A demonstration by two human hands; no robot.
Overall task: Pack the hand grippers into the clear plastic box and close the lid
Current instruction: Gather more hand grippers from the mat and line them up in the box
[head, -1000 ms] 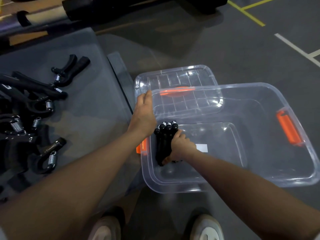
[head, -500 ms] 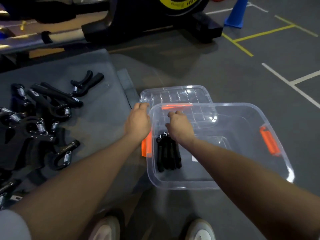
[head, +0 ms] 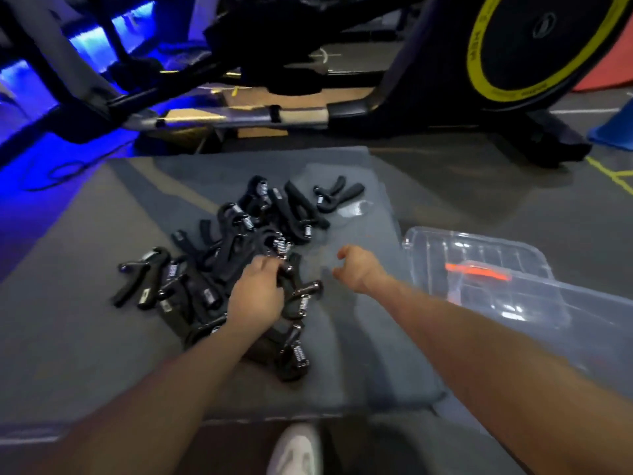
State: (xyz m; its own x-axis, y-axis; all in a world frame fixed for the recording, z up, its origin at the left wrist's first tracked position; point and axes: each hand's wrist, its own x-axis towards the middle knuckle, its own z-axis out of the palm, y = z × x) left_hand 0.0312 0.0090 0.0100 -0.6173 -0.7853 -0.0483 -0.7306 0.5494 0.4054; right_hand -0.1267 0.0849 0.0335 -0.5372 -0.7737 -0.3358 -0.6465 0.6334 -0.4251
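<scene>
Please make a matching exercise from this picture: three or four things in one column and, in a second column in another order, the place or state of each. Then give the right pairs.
Things:
1. left hand
2. right hand
3. lid
4. pile of hand grippers

Places or states:
A. lies on the floor, right of the mat, partly under the box
B. spread over the grey mat
C. closed on a hand gripper at the near edge of the pile
D. in the air above the mat, holding nothing

Pairs: 1-C, 2-D, 3-A, 4-B

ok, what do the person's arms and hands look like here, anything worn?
Both forearms are bare up to the frame edge: no sleeves show. The left hand and right hand wear no gloves; no watch, band or ring shows, though the image is blurry.
</scene>
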